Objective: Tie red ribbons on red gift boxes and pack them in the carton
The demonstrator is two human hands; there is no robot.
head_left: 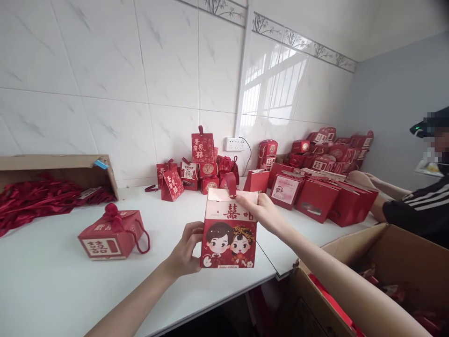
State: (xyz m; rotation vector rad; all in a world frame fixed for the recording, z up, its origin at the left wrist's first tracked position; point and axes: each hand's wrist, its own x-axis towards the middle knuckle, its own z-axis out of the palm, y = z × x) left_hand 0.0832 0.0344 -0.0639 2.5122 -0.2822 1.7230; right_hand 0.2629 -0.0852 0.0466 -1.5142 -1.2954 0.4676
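I hold a red gift box (228, 234) printed with a cartoon couple upright over the white table (52, 281). My left hand (185, 252) grips its lower left side, fingers curled round the edge. My right hand (264, 211) pinches the top right flap near the red ribbon handle (230, 183). A finished red box with a bow and cord (112, 234) lies on the table to the left.
A pile of small red boxes (199, 171) stands against the tiled wall. Rows of red bags (315, 194) fill the right side. An open carton (386, 262) sits at lower right, another with red ribbons (42, 187) at left. A person's arm (414, 206) reaches in from the right.
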